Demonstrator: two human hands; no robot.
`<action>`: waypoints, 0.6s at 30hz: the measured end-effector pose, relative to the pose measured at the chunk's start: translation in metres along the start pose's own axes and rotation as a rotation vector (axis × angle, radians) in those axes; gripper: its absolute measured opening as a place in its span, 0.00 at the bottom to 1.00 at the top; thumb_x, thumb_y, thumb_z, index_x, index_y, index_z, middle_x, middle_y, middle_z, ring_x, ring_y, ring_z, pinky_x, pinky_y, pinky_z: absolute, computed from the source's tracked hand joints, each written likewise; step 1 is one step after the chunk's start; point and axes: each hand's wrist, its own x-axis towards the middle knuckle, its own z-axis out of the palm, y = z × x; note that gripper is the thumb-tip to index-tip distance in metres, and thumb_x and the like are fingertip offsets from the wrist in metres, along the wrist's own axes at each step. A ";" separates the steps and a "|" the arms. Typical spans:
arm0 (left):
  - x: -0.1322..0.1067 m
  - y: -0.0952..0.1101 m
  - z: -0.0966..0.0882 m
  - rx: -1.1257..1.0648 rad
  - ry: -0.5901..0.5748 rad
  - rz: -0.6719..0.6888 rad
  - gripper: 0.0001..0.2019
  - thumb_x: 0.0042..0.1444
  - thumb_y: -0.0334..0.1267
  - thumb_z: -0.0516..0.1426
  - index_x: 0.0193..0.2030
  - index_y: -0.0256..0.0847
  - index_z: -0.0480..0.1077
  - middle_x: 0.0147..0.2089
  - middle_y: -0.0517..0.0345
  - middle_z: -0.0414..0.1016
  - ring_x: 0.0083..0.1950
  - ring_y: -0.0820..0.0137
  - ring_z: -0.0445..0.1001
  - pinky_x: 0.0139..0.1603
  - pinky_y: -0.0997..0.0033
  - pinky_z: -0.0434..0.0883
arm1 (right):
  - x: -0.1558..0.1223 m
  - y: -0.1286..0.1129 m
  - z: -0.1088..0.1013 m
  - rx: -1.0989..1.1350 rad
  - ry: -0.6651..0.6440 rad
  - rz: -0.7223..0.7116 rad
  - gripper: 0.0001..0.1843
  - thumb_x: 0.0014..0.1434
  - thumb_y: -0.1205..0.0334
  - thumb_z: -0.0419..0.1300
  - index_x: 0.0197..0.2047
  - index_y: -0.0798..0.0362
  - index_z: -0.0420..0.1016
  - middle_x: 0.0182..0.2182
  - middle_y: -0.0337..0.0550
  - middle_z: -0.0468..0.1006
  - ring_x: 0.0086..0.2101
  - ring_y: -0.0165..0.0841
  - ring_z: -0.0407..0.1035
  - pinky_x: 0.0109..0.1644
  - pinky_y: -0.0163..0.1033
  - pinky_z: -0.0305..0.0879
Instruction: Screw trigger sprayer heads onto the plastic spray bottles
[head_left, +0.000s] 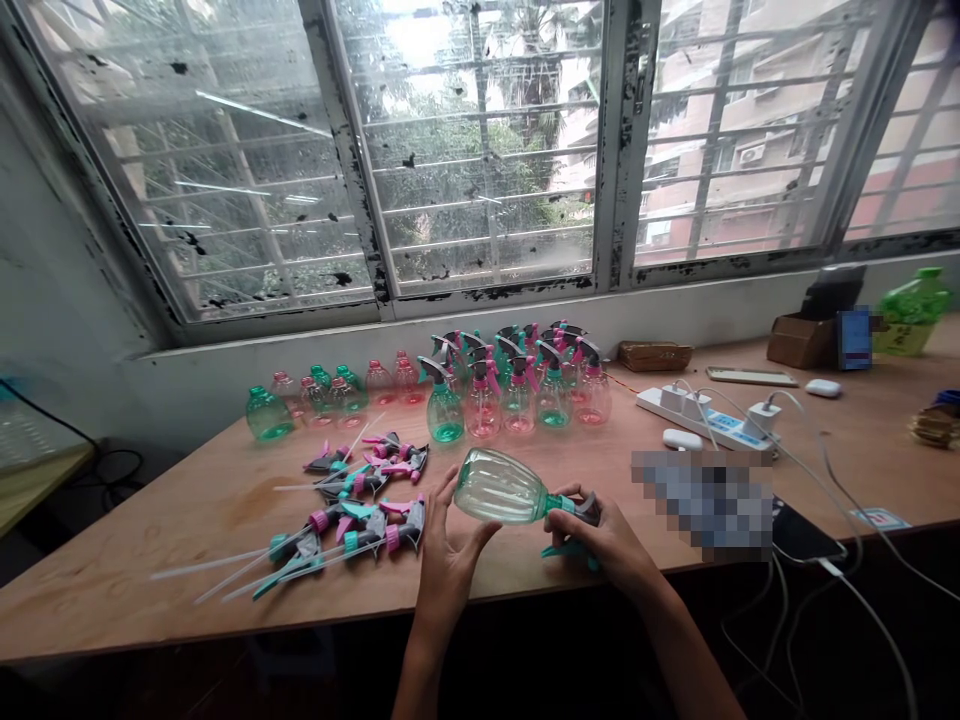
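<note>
A clear green spray bottle (501, 488) lies sideways between my hands, above the table's front edge. My left hand (452, 535) is closed round its base end, thumb below and fingers behind. At the neck, my right hand (589, 535) grips the teal collar and the grey spray head (587, 508); a teal trigger (568, 553) hangs beneath. Left of my hands, several loose spray heads (367, 487) in pink, teal and grey lie in a heap with their thin tubes. Behind the bottle stand several spray bottles (484, 405) with heads fitted, upright in a group.
Headless green and pink bottles (270, 413) stand at the back left. To the right are a white power strip (709, 418) with cables, a phone (806, 532), earbud cases (682, 439) and a cardboard box (801, 341). The wooden table (187, 500) ends just before my body.
</note>
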 end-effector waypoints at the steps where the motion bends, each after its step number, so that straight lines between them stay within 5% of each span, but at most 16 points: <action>1: 0.000 0.000 0.000 0.027 0.007 0.012 0.29 0.56 0.50 0.67 0.63 0.49 0.68 0.68 0.48 0.67 0.73 0.52 0.61 0.74 0.46 0.54 | 0.000 0.000 0.000 0.016 0.012 -0.007 0.22 0.55 0.46 0.74 0.41 0.53 0.73 0.27 0.40 0.83 0.27 0.34 0.76 0.35 0.39 0.71; 18: -0.001 0.002 0.002 0.060 0.016 -0.029 0.32 0.54 0.47 0.69 0.64 0.47 0.67 0.64 0.49 0.72 0.69 0.51 0.66 0.72 0.47 0.57 | -0.002 0.001 0.000 -0.017 0.013 -0.020 0.23 0.55 0.45 0.73 0.40 0.52 0.73 0.27 0.40 0.83 0.28 0.35 0.77 0.35 0.39 0.72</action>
